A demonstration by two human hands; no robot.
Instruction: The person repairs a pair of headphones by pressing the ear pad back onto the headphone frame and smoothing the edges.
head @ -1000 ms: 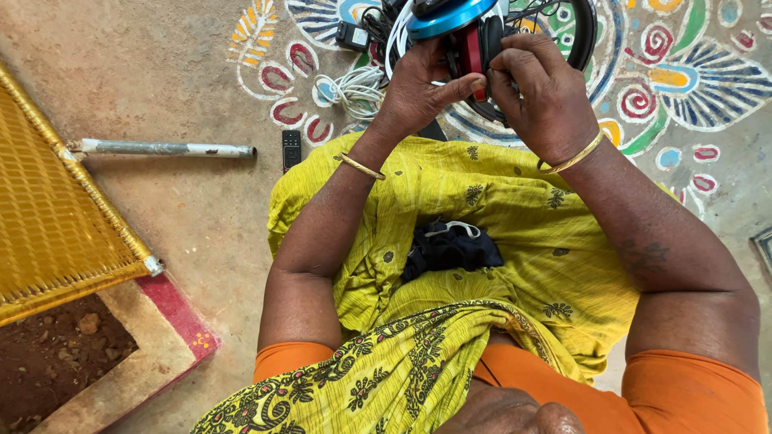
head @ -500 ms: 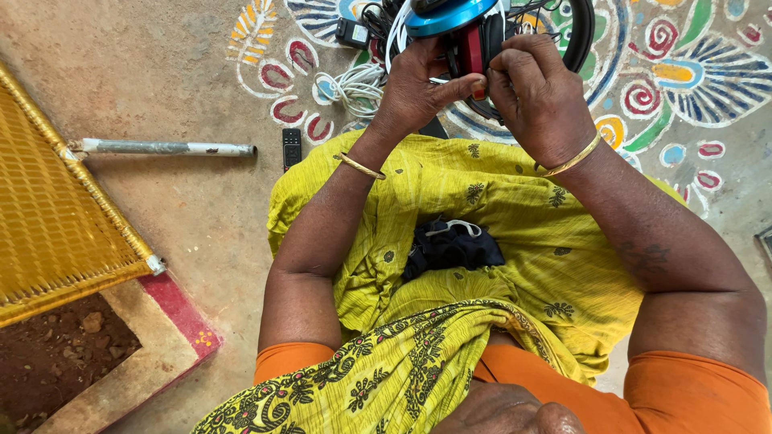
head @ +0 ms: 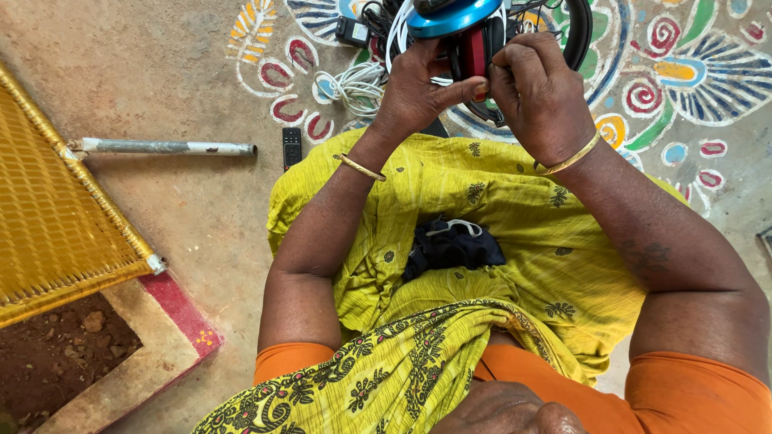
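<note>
Held up over the lap: blue-banded black headphones with red inner ear pad (head: pixel 462 36). Left hand (head: pixel 418 84) gripping the cup, thumb pressed across; right hand (head: pixel 539 88) pinching the pad edge — seating apparently unfinished. White coiled cable (head: pixel 354 84) on floor, untouched.

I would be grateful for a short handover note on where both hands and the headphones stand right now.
Left hand: grips the blue-and-black headphones from the left, thumb pressed to the red inner part.
Right hand: fingertips pinch at the same red part, beside the left thumb.
Things: headphones held up over the lap; dark cloth bundle lies on the yellow fabric; white cable coil, small black remote and grey pipe on the floor.
Done or left: cannot tell; both hands are working on the earcup.
</note>
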